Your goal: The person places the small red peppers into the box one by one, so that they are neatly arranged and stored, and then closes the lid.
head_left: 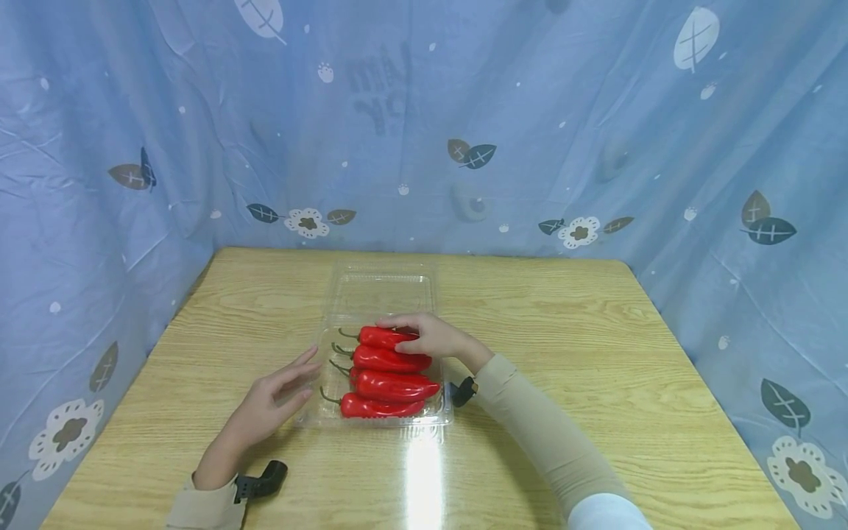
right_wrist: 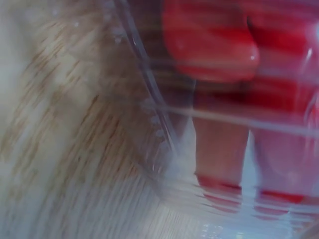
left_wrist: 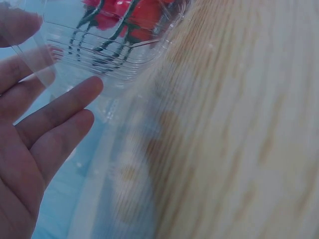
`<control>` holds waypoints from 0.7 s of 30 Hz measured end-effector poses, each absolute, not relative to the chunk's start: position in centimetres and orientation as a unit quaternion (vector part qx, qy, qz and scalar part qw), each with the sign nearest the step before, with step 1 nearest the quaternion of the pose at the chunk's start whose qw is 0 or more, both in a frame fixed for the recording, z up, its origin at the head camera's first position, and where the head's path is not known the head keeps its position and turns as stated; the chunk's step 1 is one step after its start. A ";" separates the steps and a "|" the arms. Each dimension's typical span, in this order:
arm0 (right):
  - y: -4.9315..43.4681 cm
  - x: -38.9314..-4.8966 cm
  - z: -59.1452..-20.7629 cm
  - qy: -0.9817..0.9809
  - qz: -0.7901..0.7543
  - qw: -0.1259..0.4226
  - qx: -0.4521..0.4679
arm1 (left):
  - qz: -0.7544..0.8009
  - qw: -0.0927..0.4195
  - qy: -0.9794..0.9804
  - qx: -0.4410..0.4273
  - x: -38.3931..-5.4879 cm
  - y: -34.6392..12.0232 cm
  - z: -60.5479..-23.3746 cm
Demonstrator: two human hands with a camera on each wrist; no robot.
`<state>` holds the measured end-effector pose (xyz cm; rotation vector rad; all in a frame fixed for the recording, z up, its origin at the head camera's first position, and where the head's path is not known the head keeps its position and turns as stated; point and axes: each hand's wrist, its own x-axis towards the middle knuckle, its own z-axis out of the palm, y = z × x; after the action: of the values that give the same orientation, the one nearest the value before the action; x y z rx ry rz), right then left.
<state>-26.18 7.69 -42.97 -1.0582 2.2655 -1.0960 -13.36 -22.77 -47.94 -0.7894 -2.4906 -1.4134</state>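
Several long red chili peppers (head_left: 394,386) with green stems lie side by side in a clear plastic clamshell box (head_left: 318,419), stems toward the left. My right hand (head_left: 427,336) reaches over the far right part of the box and holds the farthest pepper (head_left: 375,337), thumb on its near side and fingers on its far side. Part of that pepper is hidden under the hand. My left hand (head_left: 268,401) is beside the box's left wall with fingers spread and nothing in them. In the left wrist view, its fingertips (left_wrist: 92,88) are right at the clear wall, with stems (left_wrist: 122,32) behind it.
The box's clear lid (head_left: 384,294) lies folded back on the far side. All this stands on a wood-grain table (head_left: 563,331), with a blue patterned curtain (head_left: 411,147) along its back and sides. Black wrist cameras (head_left: 265,482) sit on both forearms.
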 end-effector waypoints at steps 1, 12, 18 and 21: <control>7.7 -26.2 -43.0 0.813 -0.392 0.201 -0.380 | -0.473 0.086 -0.836 -0.263 -13.4 -22.8 -47.9; 7.6 -26.1 -43.2 0.805 -0.419 0.194 -0.372 | -0.477 0.080 -0.836 -0.259 -13.4 -22.8 -48.0; 7.9 -26.2 -43.2 0.783 -0.459 0.182 -0.378 | -0.479 0.078 -0.834 -0.263 -13.4 -22.7 -47.9; 8.3 -26.4 -43.1 0.769 -0.481 0.179 -0.381 | -0.477 0.079 -0.836 -0.262 -13.4 -22.8 -47.9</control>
<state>-26.36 8.30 -43.12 -1.0766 2.1749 -1.3605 -13.37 -22.78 -47.86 -0.7830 -2.5000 -1.4262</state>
